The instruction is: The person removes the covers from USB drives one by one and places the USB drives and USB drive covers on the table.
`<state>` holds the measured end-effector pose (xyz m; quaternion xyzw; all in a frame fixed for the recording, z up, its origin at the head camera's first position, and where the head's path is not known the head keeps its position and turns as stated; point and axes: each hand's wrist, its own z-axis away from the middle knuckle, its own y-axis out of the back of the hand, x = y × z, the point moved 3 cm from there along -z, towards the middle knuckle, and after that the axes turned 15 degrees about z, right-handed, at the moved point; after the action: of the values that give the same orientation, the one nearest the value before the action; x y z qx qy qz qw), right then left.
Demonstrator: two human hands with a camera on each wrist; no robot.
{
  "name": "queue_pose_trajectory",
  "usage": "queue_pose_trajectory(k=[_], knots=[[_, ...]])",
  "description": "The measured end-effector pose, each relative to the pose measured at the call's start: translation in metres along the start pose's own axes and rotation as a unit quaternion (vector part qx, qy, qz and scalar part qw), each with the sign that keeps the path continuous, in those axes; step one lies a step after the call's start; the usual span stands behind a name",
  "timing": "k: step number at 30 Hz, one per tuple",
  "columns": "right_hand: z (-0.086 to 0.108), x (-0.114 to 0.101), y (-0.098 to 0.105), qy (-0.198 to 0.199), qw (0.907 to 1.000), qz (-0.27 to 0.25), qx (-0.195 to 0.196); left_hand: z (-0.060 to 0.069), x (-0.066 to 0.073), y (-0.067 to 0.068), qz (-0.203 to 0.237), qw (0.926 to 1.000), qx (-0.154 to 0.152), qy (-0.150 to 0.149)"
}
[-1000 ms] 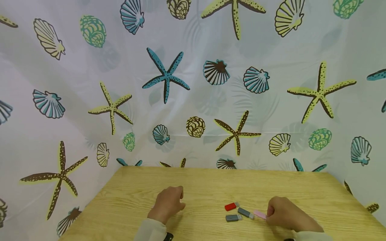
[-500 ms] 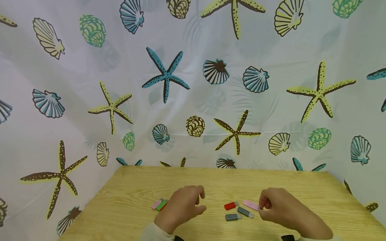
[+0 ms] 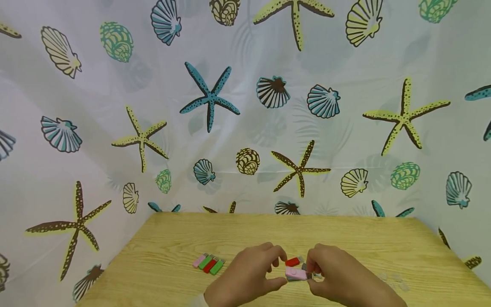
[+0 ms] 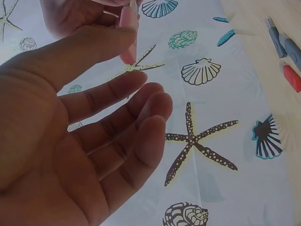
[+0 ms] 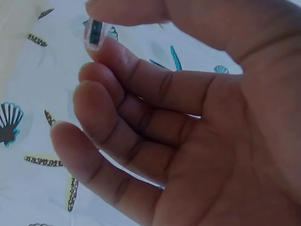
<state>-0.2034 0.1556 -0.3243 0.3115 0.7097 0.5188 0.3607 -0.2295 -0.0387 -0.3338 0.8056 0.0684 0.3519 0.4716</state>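
My right hand pinches one end of a pink USB stick between thumb and index finger. The right wrist view shows a clear, dark-centred end at those fingertips. Just left of the stick, my left hand is open with its fingers bent loosely; a small gap from the stick shows in the head view. Behind the pink stick lie a red stick and grey sticks, partly covered in the head view.
Left of my hands, a pink stick, green sticks and a red stick lie side by side on the wooden table. Small clear pieces lie at the right. A patterned curtain stands behind.
My right hand has lifted the pink stick and brought it left over the other sticks. My left hand has moved right from the row, uncovering it. The clear pieces have come into sight.
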Motion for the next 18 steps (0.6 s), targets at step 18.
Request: queue_pose_trajectory(k=[18], knots=[[-0.002, -0.017, -0.003, -0.002, 0.9995, 0.004, -0.032, 0.001, 0.020, -0.002, -0.013, 0.9992, -0.027, -0.025]])
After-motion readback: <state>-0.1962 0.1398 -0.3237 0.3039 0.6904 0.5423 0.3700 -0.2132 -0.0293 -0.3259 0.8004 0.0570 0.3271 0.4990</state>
